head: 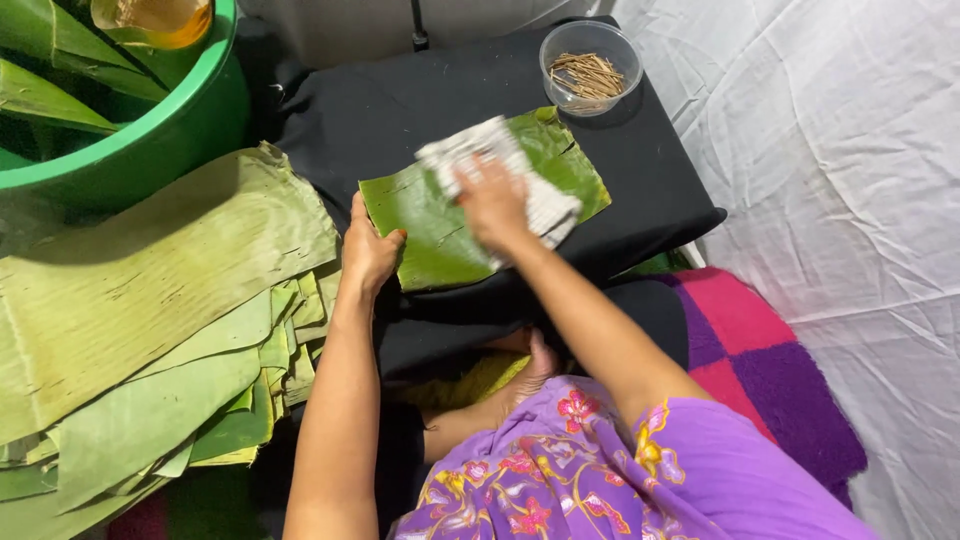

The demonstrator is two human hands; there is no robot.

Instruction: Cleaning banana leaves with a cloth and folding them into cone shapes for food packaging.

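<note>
A green banana leaf piece [440, 225] lies flat on a black cloth-covered surface [380, 120]. My left hand [368, 248] grips the leaf's near left edge, thumb on top. My right hand [492, 205] presses a white checked cloth [500, 160] flat onto the middle of the leaf; the cloth is blurred.
A thick stack of banana leaves [150, 320] lies at the left. A green tub [190, 120] with more leaves stands at the back left. A clear bowl of thin wooden sticks [590, 70] sits behind the leaf. White sheet [850, 150] lies right, a pink-purple mat [760, 350] near.
</note>
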